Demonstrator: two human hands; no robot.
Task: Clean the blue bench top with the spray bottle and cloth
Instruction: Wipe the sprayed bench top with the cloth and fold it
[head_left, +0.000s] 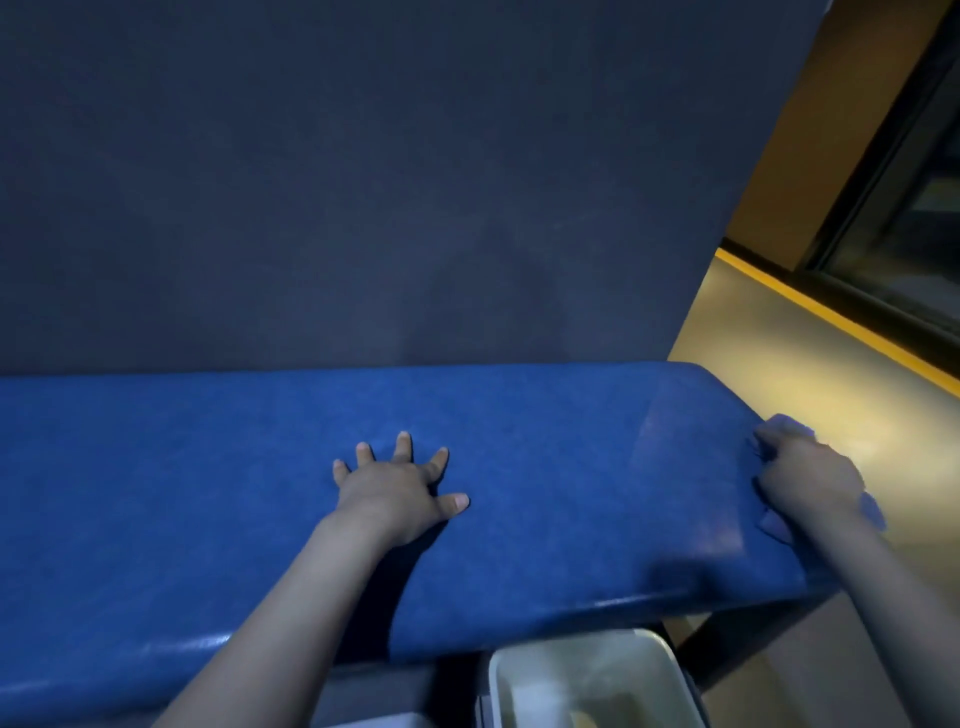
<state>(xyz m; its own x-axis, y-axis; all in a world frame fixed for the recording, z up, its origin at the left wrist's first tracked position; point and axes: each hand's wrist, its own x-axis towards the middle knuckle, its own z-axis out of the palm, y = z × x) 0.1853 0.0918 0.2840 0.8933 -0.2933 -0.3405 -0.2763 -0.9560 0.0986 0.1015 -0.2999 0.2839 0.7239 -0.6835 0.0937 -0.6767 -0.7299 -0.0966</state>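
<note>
The blue bench top (208, 493) runs across the lower half of the head view, its right end rounded. My left hand (397, 486) lies flat on the middle of it, fingers spread, holding nothing. My right hand (802, 475) is closed on a blue cloth (872, 512) and presses it on the bench's right end. Bits of cloth show beyond the fingers and beside the wrist. A lighter wiped patch sits just left of that hand. No spray bottle is in view.
A dark grey wall (363, 182) rises directly behind the bench. A white bin (587, 675) stands below the bench's front edge. Tan floor (779, 322) with a yellow strip (831, 317) lies to the right, bordered by a dark window frame (883, 208).
</note>
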